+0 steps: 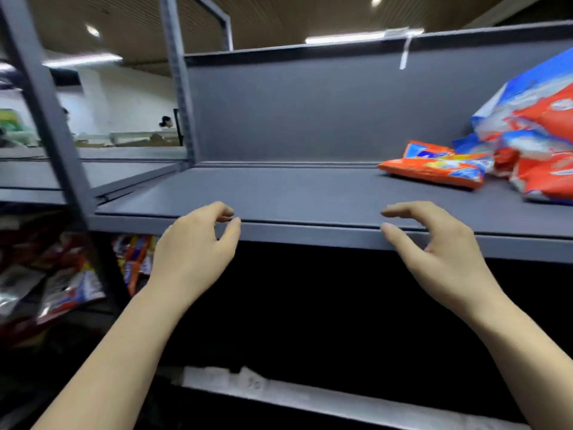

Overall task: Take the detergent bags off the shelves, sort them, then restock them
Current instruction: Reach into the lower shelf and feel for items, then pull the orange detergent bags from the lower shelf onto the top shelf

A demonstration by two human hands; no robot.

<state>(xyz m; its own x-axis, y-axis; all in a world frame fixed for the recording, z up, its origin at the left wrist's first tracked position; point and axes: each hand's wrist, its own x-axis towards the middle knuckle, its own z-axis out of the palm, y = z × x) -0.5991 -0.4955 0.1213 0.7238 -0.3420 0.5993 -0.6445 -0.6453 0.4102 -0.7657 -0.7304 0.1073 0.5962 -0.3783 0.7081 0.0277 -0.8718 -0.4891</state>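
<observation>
head | L hand (pixel 192 243) & R hand (pixel 440 243) at front edge of grey shelf (pixel 279 193), fingers loosely curled, holding nothing | detergent bags (pixel 508 156) piled at shelf's far right, orange one (pixel 434 164) lying flat | more bags (pixel 71 283) lower left, blurry

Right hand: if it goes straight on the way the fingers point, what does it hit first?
The right hand points left along the shelf front edge, toward the left hand. Nothing lies between them, so it would probably meet the left hand first; depth is unclear.

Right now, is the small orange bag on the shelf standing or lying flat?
Lying flat: the small orange bag rests broad side down on the shelf.
</observation>
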